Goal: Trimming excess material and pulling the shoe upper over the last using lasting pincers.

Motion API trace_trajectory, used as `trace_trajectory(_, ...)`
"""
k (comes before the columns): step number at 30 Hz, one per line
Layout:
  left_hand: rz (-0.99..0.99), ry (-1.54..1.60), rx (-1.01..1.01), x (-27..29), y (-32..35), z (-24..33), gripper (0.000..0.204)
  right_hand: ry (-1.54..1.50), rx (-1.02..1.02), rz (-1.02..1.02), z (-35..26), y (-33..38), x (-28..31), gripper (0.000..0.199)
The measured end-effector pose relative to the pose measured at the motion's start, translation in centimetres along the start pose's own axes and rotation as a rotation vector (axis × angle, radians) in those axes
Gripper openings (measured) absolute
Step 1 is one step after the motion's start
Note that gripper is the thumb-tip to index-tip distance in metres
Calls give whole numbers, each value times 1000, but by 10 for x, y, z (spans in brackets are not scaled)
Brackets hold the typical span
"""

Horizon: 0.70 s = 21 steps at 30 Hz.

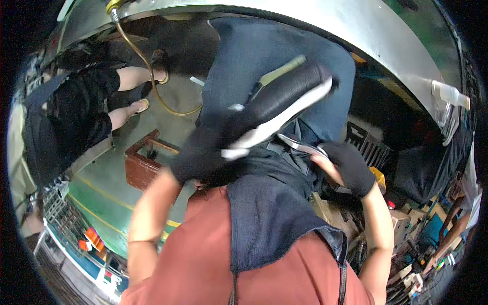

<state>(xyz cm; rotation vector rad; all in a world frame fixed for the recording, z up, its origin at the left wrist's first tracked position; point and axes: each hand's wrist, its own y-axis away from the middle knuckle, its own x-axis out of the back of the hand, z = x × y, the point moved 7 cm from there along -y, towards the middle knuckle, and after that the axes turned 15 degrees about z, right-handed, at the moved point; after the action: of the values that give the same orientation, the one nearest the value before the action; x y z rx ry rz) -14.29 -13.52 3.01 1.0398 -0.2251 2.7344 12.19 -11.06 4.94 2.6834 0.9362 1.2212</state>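
My left hand (201, 152), in a black glove and smeared by motion, holds a black shoe (290, 94) by its near end. The shoe's white sole (287, 114) faces right, and its other end points up and away. In my right hand (351, 168), gloved in black with bare fingertips, is a slim, pale blade-like tool (302, 146); its exact kind is unclear. The tool's tip points left, just below the sole and apart from it. Behind the shoe, an olive-green strip (282, 70) shows over a dark blue cloth (244, 51). A dark apron (274, 218) covers my front.
A curved metal edge (325, 20) runs across the far side. At left stands a reddish-brown wooden stool (140, 168), beneath a hanging yellow hose (142, 56). Another person in black shorts (76, 101) is further left. Boxes and tools (406, 229) crowd the right side.
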Motion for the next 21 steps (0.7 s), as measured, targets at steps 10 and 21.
trace_trajectory(10, 309, 296, 237, -89, -63, 6, 80, -198, -195, 54, -27, 37, 19, 24)
trace_trajectory(21, 123, 383, 300, -109, -13, 16, 82, 314, -43, -97, -31, -19, 31, 34)
